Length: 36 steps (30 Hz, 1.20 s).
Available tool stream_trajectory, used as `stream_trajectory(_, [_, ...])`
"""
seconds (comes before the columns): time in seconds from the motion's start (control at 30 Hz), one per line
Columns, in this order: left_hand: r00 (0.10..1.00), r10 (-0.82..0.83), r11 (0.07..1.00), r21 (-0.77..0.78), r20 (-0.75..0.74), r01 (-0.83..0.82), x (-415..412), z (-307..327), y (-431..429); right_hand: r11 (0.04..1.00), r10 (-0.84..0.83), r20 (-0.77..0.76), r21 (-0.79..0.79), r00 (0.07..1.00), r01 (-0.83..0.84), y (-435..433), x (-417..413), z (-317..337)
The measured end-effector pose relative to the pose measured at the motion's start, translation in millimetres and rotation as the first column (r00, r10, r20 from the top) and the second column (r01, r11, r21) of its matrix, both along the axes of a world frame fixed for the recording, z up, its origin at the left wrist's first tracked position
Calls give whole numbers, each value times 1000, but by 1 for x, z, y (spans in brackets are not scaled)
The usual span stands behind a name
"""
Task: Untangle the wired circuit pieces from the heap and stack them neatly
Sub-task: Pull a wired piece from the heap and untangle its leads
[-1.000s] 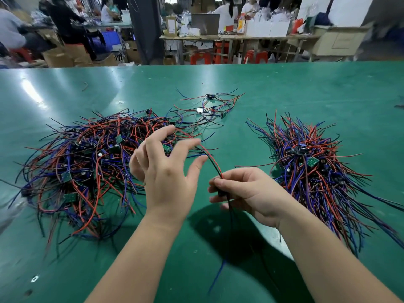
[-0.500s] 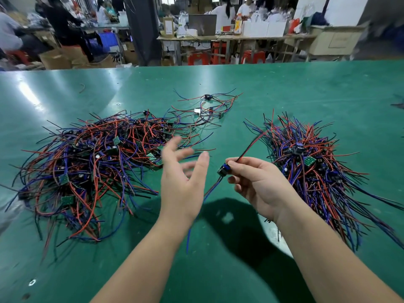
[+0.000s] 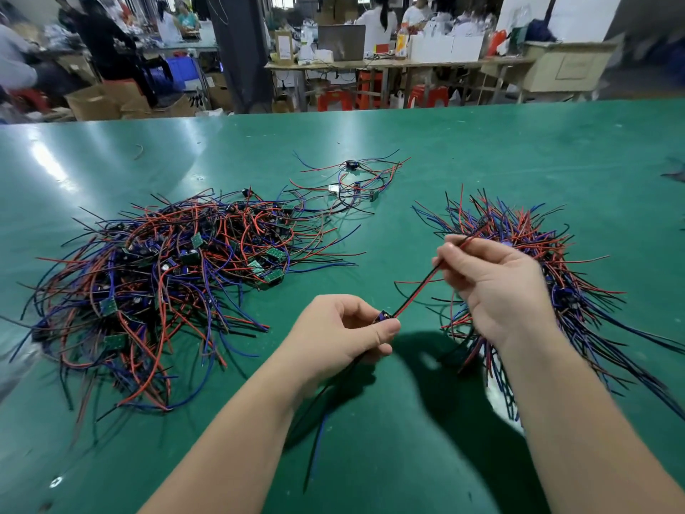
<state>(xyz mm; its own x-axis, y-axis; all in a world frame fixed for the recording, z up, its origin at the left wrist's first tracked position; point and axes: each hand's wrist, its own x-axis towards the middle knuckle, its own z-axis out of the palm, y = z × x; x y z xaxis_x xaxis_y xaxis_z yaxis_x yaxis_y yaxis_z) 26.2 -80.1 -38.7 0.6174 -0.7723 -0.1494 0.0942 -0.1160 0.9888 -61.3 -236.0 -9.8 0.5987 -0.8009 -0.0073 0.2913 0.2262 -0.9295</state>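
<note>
Shows task roughly midway. Pinches the board of one small wired circuit piece (image 3: 385, 315) in left hand (image 3: 344, 328); holds its red-and-black leads pinched in right hand (image 3: 493, 287), above green bench (image 3: 482, 150). Leaves large tangled red-blue-black wire heap (image 3: 155, 287) at left unsorted; sizeable combed stack (image 3: 537, 254) at right.

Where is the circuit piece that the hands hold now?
Head view, centre: the circuit piece is held between the left hand and right hand, tangled heap on its left, stack on its right.

Bare table (image 3: 482, 150) lies beyond and between the heap (image 3: 159, 283), the stack (image 3: 537, 261) and a small far cluster (image 3: 352, 179).
</note>
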Motion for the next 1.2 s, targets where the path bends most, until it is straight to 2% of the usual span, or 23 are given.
stream_trajectory(0.07, [998, -49, 999, 11, -27, 49, 2, 1, 2, 999, -51, 42, 22, 998, 50, -8, -4, 2])
stream_trajectory(0.2, [985, -92, 991, 108, 146, 77, 5, 2, 5, 995, -84, 39, 51, 996, 82, -9, -3, 2])
stream_trajectory(0.33, [970, -81, 984, 174, 227, 42, 9, 3, 8, 985, -140, 70, 113, 988, 132, -11, -7, 4])
stream_trajectory(0.43, [957, -61, 979, 204, 283, 2, 11, 4, 8, 990, -99, 8, 103, 995, 98, -11, -8, 5])
stream_trajectory(0.53, [955, -103, 977, 210, 278, 44, 7, 6, 10, 988, -29, -60, 147, 998, 38, -13, -10, 7])
stream_trajectory(0.63, [957, -207, 965, 205, 203, 166, 5, 10, 13, 988, 55, -82, 150, 995, -43, -13, -8, 5])
stream_trajectory(0.7, [964, -252, 960, 146, 87, 238, 6, 15, 14, 988, 104, -86, 127, 991, -93, -14, -5, 1])
stream_trajectory(0.8, [941, -207, 972, -165, -268, 167, 10, 25, 16, 993, 109, -185, 66, 977, -99, -13, 1, -2])
stream_trajectory(0.87, [889, -234, 934, -346, -394, 92, 15, 29, 19, 993, 116, -261, 30, 958, -112, -10, 5, -6])
stream_trajectory(0.97, [859, -265, 876, -482, -438, 24, 20, 31, 20, 975, 220, -305, 38, 927, -219, 2, 10, -12])
stream_trajectory(1.07, [842, -169, 870, -479, -512, -116, 20, 28, 17, 921, 322, -320, -114, 891, -374, 17, 11, -18])
stream_trajectory(1.13, [852, -87, 882, -438, -516, -175, 16, 27, 13, 865, 400, -249, -215, 882, -453, 28, 12, -17])
stream_trajectory(1.2, [889, -1, 886, -412, -459, -212, 13, 23, 9, 868, 434, -90, -226, 896, -443, 38, 15, -15])
